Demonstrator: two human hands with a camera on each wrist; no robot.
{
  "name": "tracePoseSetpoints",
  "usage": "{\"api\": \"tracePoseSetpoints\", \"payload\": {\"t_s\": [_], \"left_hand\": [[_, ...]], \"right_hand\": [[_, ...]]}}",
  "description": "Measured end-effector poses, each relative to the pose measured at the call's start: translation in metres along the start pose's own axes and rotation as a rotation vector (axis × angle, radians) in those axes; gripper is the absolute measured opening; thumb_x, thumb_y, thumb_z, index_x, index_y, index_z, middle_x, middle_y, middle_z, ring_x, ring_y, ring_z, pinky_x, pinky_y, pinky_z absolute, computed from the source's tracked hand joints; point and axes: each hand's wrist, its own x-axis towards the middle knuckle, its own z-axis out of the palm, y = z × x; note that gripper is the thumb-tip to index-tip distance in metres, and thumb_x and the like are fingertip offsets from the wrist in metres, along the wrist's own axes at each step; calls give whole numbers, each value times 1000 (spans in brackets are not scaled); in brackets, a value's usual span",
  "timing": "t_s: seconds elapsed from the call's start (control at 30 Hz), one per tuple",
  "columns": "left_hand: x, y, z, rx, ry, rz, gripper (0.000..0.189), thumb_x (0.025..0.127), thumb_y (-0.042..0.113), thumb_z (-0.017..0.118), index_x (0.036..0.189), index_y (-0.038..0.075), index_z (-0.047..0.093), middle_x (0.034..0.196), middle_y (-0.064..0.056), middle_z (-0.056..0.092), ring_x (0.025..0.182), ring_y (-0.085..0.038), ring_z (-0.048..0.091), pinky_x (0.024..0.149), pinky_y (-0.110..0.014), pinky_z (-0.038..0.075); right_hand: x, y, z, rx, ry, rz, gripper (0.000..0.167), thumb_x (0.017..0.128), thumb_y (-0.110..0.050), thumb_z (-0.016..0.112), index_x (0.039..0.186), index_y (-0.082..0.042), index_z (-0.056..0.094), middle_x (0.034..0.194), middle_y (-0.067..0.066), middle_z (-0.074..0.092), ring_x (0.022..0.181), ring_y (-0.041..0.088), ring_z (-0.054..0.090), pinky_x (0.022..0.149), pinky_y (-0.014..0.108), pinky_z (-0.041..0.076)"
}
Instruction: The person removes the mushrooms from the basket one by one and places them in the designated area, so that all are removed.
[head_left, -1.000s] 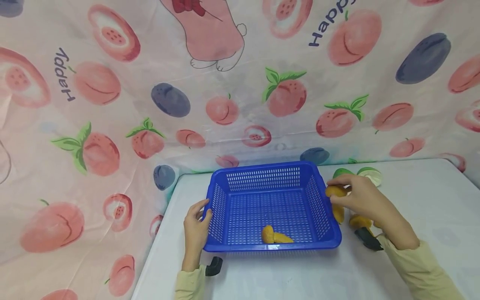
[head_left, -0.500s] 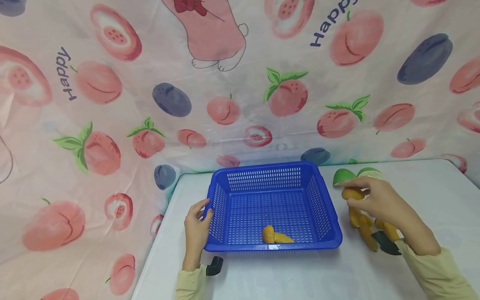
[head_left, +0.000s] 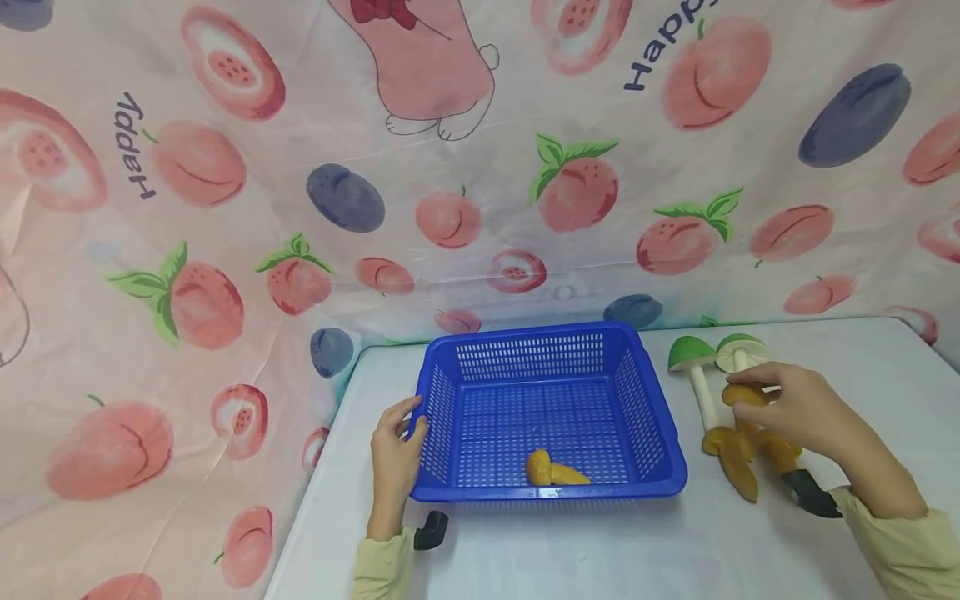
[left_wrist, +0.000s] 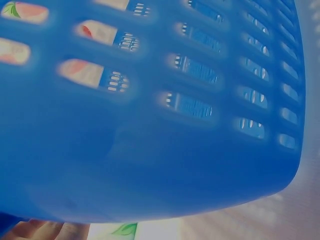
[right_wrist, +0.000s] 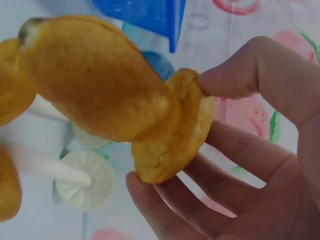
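Note:
My left hand (head_left: 395,454) grips the left rim of a blue plastic basket (head_left: 547,493), fingers on the outside and thumb at the rim. Close up in the left wrist view, the slotted basket wall (left_wrist: 150,155) covers nearly everything, with a few fingers (left_wrist: 47,231) at the lower left. One yellow-brown toy mushroom (head_left: 564,475) lies inside the basket near its front wall. To the basket's right, my right hand (head_left: 802,412) pinches another yellow-brown mushroom (right_wrist: 100,80) by its cap, thumb on one side and fingertips on the other; its stem points away from the palm.
Two green-capped mushrooms with white stems, one on the left (head_left: 692,353) and one on the right (head_left: 741,352), lie on the white table (head_left: 570,554). Several yellow-brown mushrooms (head_left: 738,471) lie in front of them. A fruit-print cloth (head_left: 465,167) hangs behind.
My right hand has moved right, away from the basket's right rim, with the mushroom in its fingers. The green-capped mushrooms show more fully. My left hand and the basket stay in place.

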Motion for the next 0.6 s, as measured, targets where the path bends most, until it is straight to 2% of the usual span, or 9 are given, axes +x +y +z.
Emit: {"api": "tracePoseSetpoints", "payload": {"t_s": [0.3,0.6], "left_hand": [[1,1,0,16,0,-20,33,94,5,63,126,7,67,135,-13,59,110,-34,65,98,-54,51],[0,2,0,21,0,-12,32,94,5,64,126,7,67,134,-13,59,110,-34,65,98,-53,51]], "right_hand": [[-5,25,-4,-24,-16,37,51,85,-25,75,119,11,63,113,34,63,94,46,63,71,51,58],[-8,46,-8,-63,-7,49,44,84,-21,73,112,13,66,107,33,65,91,46,64,68,52,58]]}}
